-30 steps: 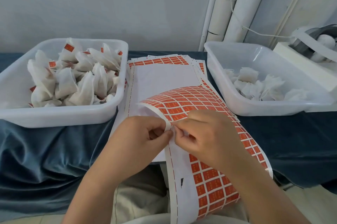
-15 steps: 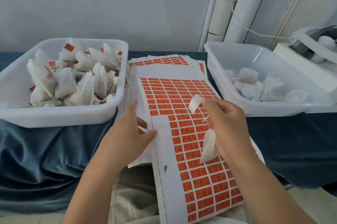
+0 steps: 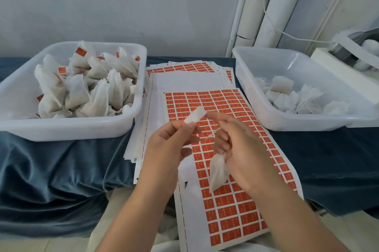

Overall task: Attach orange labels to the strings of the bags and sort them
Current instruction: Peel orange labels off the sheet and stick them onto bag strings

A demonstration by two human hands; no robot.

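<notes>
My left hand (image 3: 172,145) pinches a peeled label (image 3: 194,117), white back side up, above the orange label sheet (image 3: 225,169). My right hand (image 3: 238,145) holds a white bag (image 3: 217,171) in its curled fingers, and the bag hangs below the palm. The bag's thin string (image 3: 213,134) runs up between the two hands, close to the label. Both hands hover over the sheet, a few centimetres apart.
A white tub (image 3: 71,128) on the left holds several labelled bags. A white tub (image 3: 297,124) on the right holds several unlabelled bags. More label sheets (image 3: 184,67) lie stacked between the tubs on blue cloth (image 3: 51,180). A white machine (image 3: 352,53) stands far right.
The label was peeled off the curled sheet, which now lies flat. The label passed from my right hand to my left, and both hands drew together over the sheet.
</notes>
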